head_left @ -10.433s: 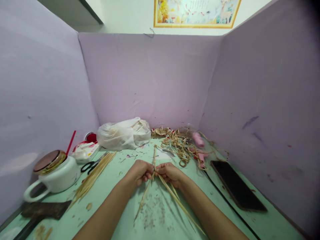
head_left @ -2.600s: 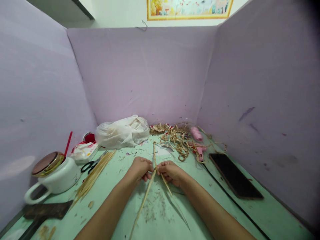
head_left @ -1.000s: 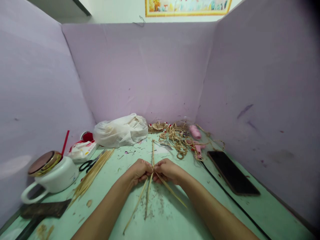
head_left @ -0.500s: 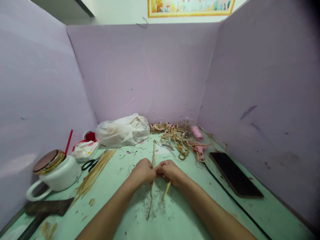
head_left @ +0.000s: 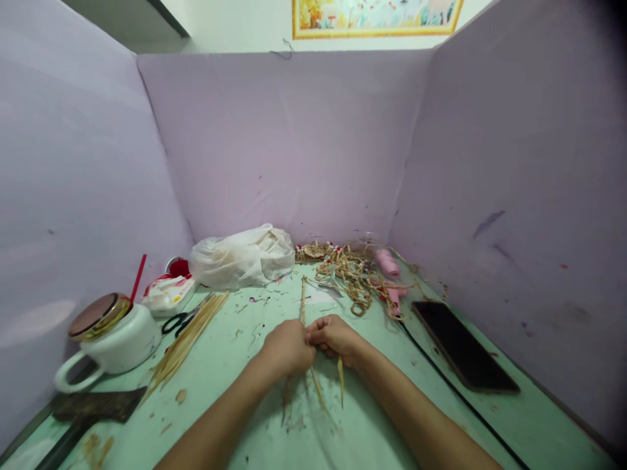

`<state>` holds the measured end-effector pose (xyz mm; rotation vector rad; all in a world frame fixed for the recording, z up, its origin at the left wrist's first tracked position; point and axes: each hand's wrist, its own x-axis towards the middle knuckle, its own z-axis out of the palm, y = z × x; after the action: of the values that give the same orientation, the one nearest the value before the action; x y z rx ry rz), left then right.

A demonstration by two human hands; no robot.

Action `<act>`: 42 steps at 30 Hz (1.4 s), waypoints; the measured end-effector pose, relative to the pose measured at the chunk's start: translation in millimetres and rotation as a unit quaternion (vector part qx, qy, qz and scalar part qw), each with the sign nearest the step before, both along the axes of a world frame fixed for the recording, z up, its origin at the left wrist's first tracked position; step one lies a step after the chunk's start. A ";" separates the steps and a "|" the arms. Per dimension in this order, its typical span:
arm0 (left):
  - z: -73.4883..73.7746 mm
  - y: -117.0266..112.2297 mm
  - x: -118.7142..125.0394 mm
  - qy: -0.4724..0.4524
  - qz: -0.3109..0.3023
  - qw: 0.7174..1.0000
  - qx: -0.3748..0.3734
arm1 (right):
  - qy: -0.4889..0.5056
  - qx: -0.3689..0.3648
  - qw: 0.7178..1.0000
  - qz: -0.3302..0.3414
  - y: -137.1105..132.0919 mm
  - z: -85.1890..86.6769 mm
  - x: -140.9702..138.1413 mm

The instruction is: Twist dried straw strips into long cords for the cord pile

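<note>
My left hand (head_left: 287, 349) and my right hand (head_left: 334, 337) meet at the middle of the green table (head_left: 230, 365), both closed on a thin straw braid (head_left: 302, 301). The plaited part runs away from my fingers toward the back wall. Loose straw ends (head_left: 340, 388) hang out below my hands and rest on the table. My knuckles face up and the fingertips are hidden between the two hands.
A white lidded mug (head_left: 108, 339), scissors (head_left: 179, 321) and a bundle of straw strips (head_left: 183, 343) lie left. A white plastic bag (head_left: 242, 258) and a heap of braided straw (head_left: 350, 277) sit at the back. A dark phone (head_left: 463, 346) lies right. Purple panels wall in three sides.
The loose straw ends have swung in closer under my hands and look shorter. My left hand has shifted slightly right over the braid. The view has tilted a little.
</note>
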<state>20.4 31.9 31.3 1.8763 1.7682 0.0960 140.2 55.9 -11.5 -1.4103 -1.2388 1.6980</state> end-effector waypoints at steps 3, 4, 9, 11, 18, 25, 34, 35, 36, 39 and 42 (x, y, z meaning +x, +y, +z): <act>0.4 17.4 -13.3 -0.153 0.095 0.984 -0.018 | 0.029 -0.013 0.999 0.017 1.0 1.9 3.5; -1.2 21.9 -16.1 -0.207 0.130 0.969 -0.029 | 0.032 -0.016 0.999 0.019 1.0 2.7 4.3; -19.5 30.4 -18.0 -0.381 0.128 0.888 -0.225 | 0.035 -0.001 0.998 0.047 1.8 1.7 7.7; -25.1 30.3 -17.2 -0.380 0.125 0.884 -0.243 | 0.030 0.014 0.998 0.051 3.6 -1.9 8.5; -21.8 24.4 -9.3 -0.266 0.145 0.947 -0.109 | -0.205 0.197 0.956 0.074 3.9 -3.2 6.2; -20.3 18.4 -0.6 -0.284 0.183 0.936 -0.093 | -0.385 0.230 0.892 0.054 -9.9 21.2 0.9; -30.3 26.9 -16.6 -0.331 0.121 0.927 -0.125 | -0.453 0.269 0.847 0.068 -31.6 32.2 -19.5; -31.6 28.0 -18.5 -0.333 0.111 0.929 -0.119 | -0.439 0.261 0.856 0.076 -29.6 32.5 -17.0; -32.6 29.1 -20.4 -0.335 0.104 0.929 -0.115 | -0.421 0.249 0.868 0.080 -26.3 32.3 -13.6; -34.5 32.0 -25.6 -0.329 0.087 0.931 -0.129 | -0.344 0.200 0.917 0.035 -13.1 28.4 -2.5; -36.4 34.0 -29.2 -0.335 0.072 0.929 -0.142 | -0.196 0.086 0.977 0.000 -5.8 22.4 1.0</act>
<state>-8.8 65.9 -5.1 1.2885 1.3456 0.4533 141.2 50.1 10.9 -1.6864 -1.5533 1.3116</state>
